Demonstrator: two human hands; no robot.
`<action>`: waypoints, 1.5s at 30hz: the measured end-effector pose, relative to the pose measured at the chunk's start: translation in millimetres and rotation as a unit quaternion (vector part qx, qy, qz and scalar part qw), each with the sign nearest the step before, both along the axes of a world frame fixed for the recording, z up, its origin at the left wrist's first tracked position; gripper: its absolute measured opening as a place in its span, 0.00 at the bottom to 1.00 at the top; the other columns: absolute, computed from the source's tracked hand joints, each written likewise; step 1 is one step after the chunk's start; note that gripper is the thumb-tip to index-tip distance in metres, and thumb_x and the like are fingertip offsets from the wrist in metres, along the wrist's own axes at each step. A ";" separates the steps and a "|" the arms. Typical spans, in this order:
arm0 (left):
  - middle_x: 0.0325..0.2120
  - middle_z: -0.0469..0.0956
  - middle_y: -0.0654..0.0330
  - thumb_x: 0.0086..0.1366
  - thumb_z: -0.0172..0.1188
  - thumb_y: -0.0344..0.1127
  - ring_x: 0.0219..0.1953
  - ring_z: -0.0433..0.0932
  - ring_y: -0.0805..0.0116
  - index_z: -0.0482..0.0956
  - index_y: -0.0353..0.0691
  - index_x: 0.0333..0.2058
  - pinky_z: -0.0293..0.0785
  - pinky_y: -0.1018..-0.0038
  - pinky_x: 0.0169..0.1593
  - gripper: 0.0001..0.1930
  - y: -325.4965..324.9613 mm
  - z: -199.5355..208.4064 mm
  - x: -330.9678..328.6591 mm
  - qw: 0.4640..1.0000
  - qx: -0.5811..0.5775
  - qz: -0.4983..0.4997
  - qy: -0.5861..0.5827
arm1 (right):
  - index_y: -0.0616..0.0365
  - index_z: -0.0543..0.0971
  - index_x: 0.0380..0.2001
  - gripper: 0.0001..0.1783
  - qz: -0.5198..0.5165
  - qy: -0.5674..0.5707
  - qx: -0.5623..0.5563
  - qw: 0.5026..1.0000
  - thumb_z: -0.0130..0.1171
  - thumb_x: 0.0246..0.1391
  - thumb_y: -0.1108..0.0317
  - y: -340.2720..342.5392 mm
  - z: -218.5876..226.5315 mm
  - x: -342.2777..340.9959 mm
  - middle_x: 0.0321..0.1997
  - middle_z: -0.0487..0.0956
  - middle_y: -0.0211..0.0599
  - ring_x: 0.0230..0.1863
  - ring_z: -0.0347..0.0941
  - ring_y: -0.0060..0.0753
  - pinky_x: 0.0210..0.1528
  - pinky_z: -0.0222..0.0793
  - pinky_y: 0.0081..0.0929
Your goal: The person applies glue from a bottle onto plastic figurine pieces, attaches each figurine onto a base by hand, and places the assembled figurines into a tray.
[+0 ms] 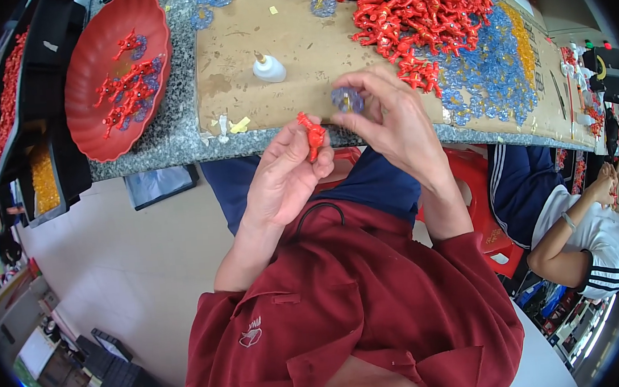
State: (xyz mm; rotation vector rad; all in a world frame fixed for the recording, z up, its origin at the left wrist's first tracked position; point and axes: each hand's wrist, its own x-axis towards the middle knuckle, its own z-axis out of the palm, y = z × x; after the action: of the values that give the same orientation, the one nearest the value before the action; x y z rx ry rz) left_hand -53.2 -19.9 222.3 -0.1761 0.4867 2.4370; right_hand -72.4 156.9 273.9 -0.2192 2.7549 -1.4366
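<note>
A small red plastic figurine (313, 136) is pinched upright between the thumb and fingers of my left hand (285, 165), just off the table's front edge. To its right, my right hand (396, 117) grips a translucent bluish-purple disc (348, 100) between thumb and forefinger. The two parts are apart. Beyond my hands, a white squeeze bottle (269, 68) with a narrow tip stands on the cardboard. A large heap of red figurines (411, 11) lies at the back right, with many bluish translucent discs (485, 70) spread beside it.
At the left, a red scalloped plate (81, 113) holds several figurines on bluish discs. Black bins (41, 113) of red and yellow parts stand farther left. Cardboard (229, 47) covers the granite table (182, 94). Yellow pieces (518, 39) lie at the right. Another person (582, 237) sits at the right.
</note>
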 end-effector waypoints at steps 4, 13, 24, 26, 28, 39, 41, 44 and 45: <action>0.32 0.70 0.59 0.65 0.49 0.37 0.29 0.67 0.72 0.68 0.37 0.46 0.63 0.78 0.33 0.14 3.7 -0.7 -1.6 0.999 0.012 -0.041 0.012 | 0.62 0.73 0.44 0.22 0.032 -0.143 -0.158 0.976 0.62 0.41 0.79 12.0 -11.9 13.3 0.27 0.73 0.25 0.22 0.62 0.06 0.23 0.60 0.09; 0.31 0.70 0.60 0.63 0.51 0.38 0.30 0.68 0.72 0.68 0.37 0.46 0.63 0.78 0.33 0.15 2.5 -9.7 5.9 0.996 0.033 -0.081 0.017 | 0.59 0.73 0.47 0.24 0.048 -0.216 -0.351 0.910 0.62 0.43 0.78 19.4 -25.6 27.4 0.22 0.72 0.24 0.20 0.65 0.10 0.20 0.61 0.09; 0.35 0.72 0.56 0.58 0.56 0.25 0.39 0.72 0.71 0.70 0.37 0.38 0.68 0.76 0.45 0.08 7.0 -5.3 6.4 0.958 -0.131 0.059 0.249 | 0.67 0.73 0.33 0.07 0.033 -0.145 -0.537 0.831 0.57 0.48 0.79 7.3 -48.7 48.5 0.23 0.75 0.37 0.17 0.70 0.19 0.15 0.63 0.13; 0.36 0.72 0.57 0.58 0.56 0.24 0.39 0.72 0.71 0.70 0.37 0.38 0.68 0.77 0.46 0.09 7.4 -6.1 6.3 0.952 -0.130 0.066 0.268 | 0.66 0.74 0.34 0.07 0.038 -0.147 -0.565 0.811 0.56 0.50 0.78 5.7 -51.9 50.7 0.23 0.76 0.35 0.19 0.71 0.17 0.16 0.64 0.11; 0.36 0.72 0.56 0.57 0.56 0.23 0.39 0.72 0.71 0.71 0.37 0.37 0.67 0.77 0.46 0.09 7.2 -8.5 7.3 0.949 -0.146 0.081 0.269 | 0.66 0.74 0.34 0.07 0.026 -0.153 -0.577 0.802 0.55 0.50 0.79 5.0 -55.1 52.7 0.22 0.76 0.36 0.18 0.71 0.18 0.16 0.64 0.12; 0.38 0.71 0.55 0.57 0.55 0.21 0.41 0.71 0.72 0.71 0.34 0.36 0.68 0.77 0.46 0.07 11.0 -9.4 9.7 0.922 -0.190 0.106 0.319 | 0.66 0.74 0.34 0.06 0.009 -0.153 -0.577 0.802 0.54 0.50 0.80 4.7 -57.8 57.5 0.20 0.75 0.36 0.16 0.69 0.19 0.15 0.62 0.13; 0.38 0.71 0.54 0.57 0.55 0.20 0.41 0.72 0.71 0.71 0.34 0.35 0.69 0.77 0.46 0.07 11.6 -9.0 9.7 0.916 -0.195 0.111 0.332 | 0.66 0.74 0.34 0.06 0.008 -0.158 -0.582 0.798 0.54 0.50 0.79 4.7 -57.0 58.8 0.20 0.75 0.36 0.16 0.69 0.19 0.15 0.61 0.13; 0.38 0.71 0.53 0.57 0.55 0.20 0.41 0.72 0.71 0.71 0.34 0.35 0.70 0.77 0.46 0.07 11.9 -10.8 9.6 0.913 -0.206 0.116 0.333 | 0.66 0.74 0.33 0.05 -0.005 -0.175 -0.584 0.792 0.55 0.51 0.79 2.6 -54.9 60.8 0.20 0.75 0.36 0.16 0.69 0.20 0.15 0.61 0.13; 0.37 0.72 0.53 0.57 0.55 0.20 0.40 0.72 0.70 0.72 0.34 0.35 0.70 0.77 0.46 0.07 12.8 -11.6 9.6 0.915 -0.202 0.122 0.327 | 0.65 0.73 0.33 0.05 -0.009 -0.175 -0.583 0.794 0.55 0.51 0.78 1.4 -54.9 60.7 0.20 0.75 0.36 0.16 0.69 0.20 0.15 0.61 0.13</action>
State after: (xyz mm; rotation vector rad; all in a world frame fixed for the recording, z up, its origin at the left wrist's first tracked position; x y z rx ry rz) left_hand -43.6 -7.1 210.7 0.4566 1.3343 2.5693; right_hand -11.6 158.3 218.9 0.0726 1.2606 -2.6122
